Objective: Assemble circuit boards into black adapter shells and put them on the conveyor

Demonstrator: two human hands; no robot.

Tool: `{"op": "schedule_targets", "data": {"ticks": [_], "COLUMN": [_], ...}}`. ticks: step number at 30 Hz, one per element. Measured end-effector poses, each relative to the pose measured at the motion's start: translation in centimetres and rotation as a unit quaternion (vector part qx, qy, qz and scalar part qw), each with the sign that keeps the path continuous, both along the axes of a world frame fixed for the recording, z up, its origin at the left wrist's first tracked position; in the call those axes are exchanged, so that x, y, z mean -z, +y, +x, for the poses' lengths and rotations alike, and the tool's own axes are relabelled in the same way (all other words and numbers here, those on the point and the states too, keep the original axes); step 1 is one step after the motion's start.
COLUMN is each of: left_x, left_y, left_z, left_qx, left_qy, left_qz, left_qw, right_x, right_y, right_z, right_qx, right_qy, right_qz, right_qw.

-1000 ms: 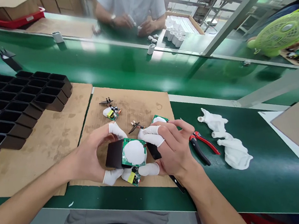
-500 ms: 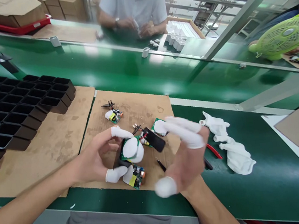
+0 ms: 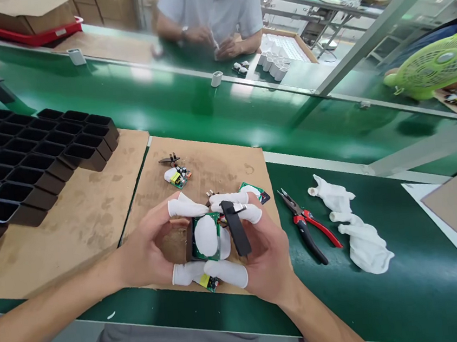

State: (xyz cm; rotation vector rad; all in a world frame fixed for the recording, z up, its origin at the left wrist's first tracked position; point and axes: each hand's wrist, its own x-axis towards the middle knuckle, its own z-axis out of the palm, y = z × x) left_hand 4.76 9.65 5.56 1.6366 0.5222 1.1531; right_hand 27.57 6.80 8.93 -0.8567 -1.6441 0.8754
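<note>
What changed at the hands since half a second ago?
Right hand moved left to the white-topped circuit board, fingers and thumb at opposite edges; the black plug piece has swung more upright. Unchanged: left hand holds the black case; pliers lie on the green table.

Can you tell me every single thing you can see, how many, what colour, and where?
Held board: one, green with white blob, between the hands
Held case: one, black, around the board's left side
Flat lid: one, black, by the right palm
Loose boards: at least three, green, on cardboard
Cardboard sheets: two, brown, on bench
Bench: green, all around
Open cases: many, black, left
Pliers: one, red and black, right
Crumpled cloths: about two, white, right of pliers
Fan: one, lime green, upper right
Tray: one, red, upper left
Boxes: several, brown, upper left
Small cases: many, white, across
Co-worker: one, pale shirt, across
Left hand: one, white finger covers, on case
Right hand: one, white finger covers, at board
</note>
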Motion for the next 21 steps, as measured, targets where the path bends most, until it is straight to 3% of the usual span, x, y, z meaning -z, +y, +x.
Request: {"op": "schedule_targets", "data": {"ticks": [6, 11, 21], "left_x": [-0.2, -0.4, -0.8], "left_y": [0.2, 0.5, 0.7], "left_z": [0.2, 0.6, 0.3], "left_qx": [-0.028, -0.025, -0.018], "left_qy": [-0.002, -0.023, -0.007], "left_qz": [0.001, 0.027, 0.077], "left_qw": [1.000, 0.999, 0.997], "right_x": [-1.0, -1.8, -1.9], "right_y": [0.2, 0.1, -0.5], "right_z": [1.0, 1.4, 0.6], "right_qx": [-0.009, 0.015, -0.054], "right_qy": [0.140, 0.158, 0.184], "right_qz": [-0.034, -0.085, -0.132], "right_qw": [0.990, 0.984, 0.973]}}
